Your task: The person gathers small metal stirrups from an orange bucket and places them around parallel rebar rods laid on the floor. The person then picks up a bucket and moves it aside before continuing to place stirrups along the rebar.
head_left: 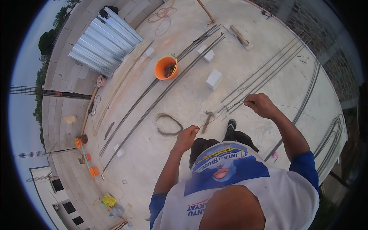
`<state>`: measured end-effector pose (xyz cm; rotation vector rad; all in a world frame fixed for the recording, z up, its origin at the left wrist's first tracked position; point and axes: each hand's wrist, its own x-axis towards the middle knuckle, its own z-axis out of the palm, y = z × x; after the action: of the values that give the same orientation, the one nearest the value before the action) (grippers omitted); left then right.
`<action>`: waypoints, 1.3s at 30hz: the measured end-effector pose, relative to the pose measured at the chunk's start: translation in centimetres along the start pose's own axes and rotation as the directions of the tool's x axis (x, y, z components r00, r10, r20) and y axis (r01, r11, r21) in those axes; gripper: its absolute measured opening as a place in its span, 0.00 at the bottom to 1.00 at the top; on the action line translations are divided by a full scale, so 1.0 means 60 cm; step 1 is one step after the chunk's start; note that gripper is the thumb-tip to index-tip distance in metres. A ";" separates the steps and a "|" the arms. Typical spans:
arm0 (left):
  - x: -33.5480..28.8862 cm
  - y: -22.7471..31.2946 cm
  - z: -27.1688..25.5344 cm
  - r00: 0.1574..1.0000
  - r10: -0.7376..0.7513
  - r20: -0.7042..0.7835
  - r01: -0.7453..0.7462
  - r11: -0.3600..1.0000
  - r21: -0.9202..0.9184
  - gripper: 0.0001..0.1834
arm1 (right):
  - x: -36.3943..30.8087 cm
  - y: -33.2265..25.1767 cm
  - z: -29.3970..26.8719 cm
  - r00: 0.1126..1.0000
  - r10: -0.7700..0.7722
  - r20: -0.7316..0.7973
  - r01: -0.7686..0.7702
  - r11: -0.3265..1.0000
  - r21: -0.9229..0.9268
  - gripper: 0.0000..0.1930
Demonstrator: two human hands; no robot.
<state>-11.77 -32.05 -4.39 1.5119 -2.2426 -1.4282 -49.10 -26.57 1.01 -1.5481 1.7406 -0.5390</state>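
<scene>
You are stretching a thin tie wire (224,113) between your hands above the concrete slab (184,96); your left hand (186,137) is pinching one end, your right hand (260,105) is clenching the other; it looks light, springy and kink-prone, so I would judge gripping near the ends steadiest.

The person wears a white T-shirt (268,191) with blue sleeves (305,165) and a printed blue chest panel. Dark trousers (214,143) show below. A dark shoe (231,124) covers one foot.
</scene>
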 end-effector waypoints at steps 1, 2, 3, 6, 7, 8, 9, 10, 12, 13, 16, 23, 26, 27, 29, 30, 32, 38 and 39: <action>0.009 0.007 -0.003 1.000 -0.005 0.008 0.005 1.000 0.010 0.14 | 0.005 0.006 -0.016 0.999 -0.030 -0.041 0.028 0.998 -0.058 0.11; 0.019 0.017 -0.007 1.000 -0.010 0.017 0.010 1.000 0.020 0.14 | 0.010 0.013 -0.030 0.995 -0.063 -0.080 0.053 0.992 -0.117 0.10; 0.027 0.029 -0.011 1.000 -0.014 0.020 0.014 1.000 0.028 0.14 | 0.017 0.022 -0.037 0.991 -0.062 -0.118 0.043 0.986 -0.161 0.10; 0.064 0.086 -0.027 0.993 0.083 0.088 -0.090 0.993 0.078 0.13 | 0.031 0.054 -0.052 0.983 -0.038 -0.182 -0.015 0.959 -0.282 0.09; 0.080 0.087 -0.032 0.991 0.098 0.097 -0.111 0.984 0.139 0.12 | 0.036 0.062 -0.062 0.985 -0.021 -0.169 -0.034 0.948 -0.317 0.09; 0.097 0.083 -0.038 0.988 0.112 0.107 -0.131 0.971 0.198 0.12 | 0.042 0.069 -0.071 0.987 -0.003 -0.158 -0.053 0.934 -0.353 0.08; 0.111 0.081 -0.043 0.986 0.121 0.115 -0.148 0.955 0.257 0.12 | 0.048 0.071 -0.081 0.982 -0.024 -0.188 -0.043 0.937 -0.347 0.08; 0.125 0.084 -0.046 0.982 0.169 0.088 -0.188 0.932 0.310 0.12 | 0.052 0.069 -0.095 0.975 -0.045 -0.218 -0.033 0.939 -0.342 0.08; 0.153 0.090 -0.056 0.963 0.266 0.040 -0.258 0.871 0.418 0.11 | 0.066 0.059 -0.117 0.960 -0.076 -0.271 -0.025 0.936 -0.352 0.08; 0.171 0.095 -0.061 0.964 0.262 0.051 -0.260 0.879 0.399 0.10 | 0.076 0.053 -0.125 0.952 -0.087 -0.293 -0.028 0.930 -0.366 0.07; 0.238 0.094 -0.075 0.956 0.283 0.082 -0.293 0.883 0.368 0.09 | 0.111 0.034 -0.144 0.930 -0.110 -0.350 -0.027 0.931 -0.364 0.07; 0.458 -0.005 -0.123 0.948 0.222 0.226 -0.296 0.875 0.383 0.09 | 0.279 -0.020 -0.157 0.918 -0.202 -0.341 0.045 0.907 -0.418 0.04; 0.543 -0.048 -0.169 0.965 0.196 0.174 -0.250 0.889 0.384 0.09 | 0.389 -0.063 -0.156 0.918 -0.247 -0.311 0.102 0.904 -0.416 0.03; 0.572 -0.055 -0.188 0.967 0.206 0.149 -0.248 0.891 0.379 0.09 | 0.425 -0.075 -0.158 0.926 -0.238 -0.293 0.108 0.911 -0.397 0.03; 0.638 -0.071 -0.239 0.973 0.181 0.141 -0.226 0.855 0.466 0.09 | 0.501 -0.098 -0.161 0.941 -0.221 -0.255 0.123 0.928 -0.352 0.03; 0.660 -0.072 -0.263 0.975 0.167 0.150 -0.220 0.833 0.508 0.10 | 0.532 -0.112 -0.163 0.944 -0.248 -0.216 0.158 0.918 -0.364 0.03; 0.700 -0.073 -0.310 0.963 0.215 0.162 -0.268 0.809 0.523 0.10 | 0.596 -0.133 -0.177 0.964 -0.205 -0.167 0.126 0.910 -0.395 0.03; 0.811 -0.066 -0.399 0.928 0.338 0.160 -0.357 0.928 0.110 0.12 | 0.738 -0.140 -0.234 0.954 -0.145 -0.263 0.015 0.897 -0.442 0.03; 0.826 -0.057 -0.409 0.931 0.336 0.143 -0.343 0.939 0.029 0.13 | 0.756 -0.132 -0.247 0.945 -0.144 -0.292 0.002 0.899 -0.438 0.04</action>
<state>-21.85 -85.89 -12.90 0.9936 -2.4850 -1.4090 -55.23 -74.36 5.24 -1.9258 2.1654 -0.4791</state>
